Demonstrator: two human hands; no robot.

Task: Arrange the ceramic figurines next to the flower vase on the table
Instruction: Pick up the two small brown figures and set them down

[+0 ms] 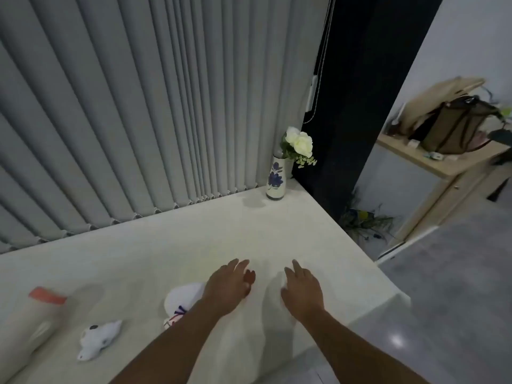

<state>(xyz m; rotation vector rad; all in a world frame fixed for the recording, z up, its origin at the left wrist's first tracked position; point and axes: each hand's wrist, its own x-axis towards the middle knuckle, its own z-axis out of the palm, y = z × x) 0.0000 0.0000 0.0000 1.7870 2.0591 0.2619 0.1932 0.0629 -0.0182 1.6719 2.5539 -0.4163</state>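
Observation:
A white vase (275,180) with blue flower painting and white roses stands at the table's far right corner. My left hand (230,285) lies over a large white ceramic figurine (181,300) with blue and red markings; a red part (250,276) shows under the fingers, which curl on it. Just to the right, my right hand (302,291) hovers low over the table with its fingers spread; a pale blur sits by its thumb. A small white animal figurine (99,338) lies on its side near the front left.
A tall cream object with a red top (41,306), blurred, stands at the left edge. Grey vertical blinds (138,120) hang behind the white table (194,239). The table's right edge drops to the floor, with a cabinet and bag (457,131) beyond.

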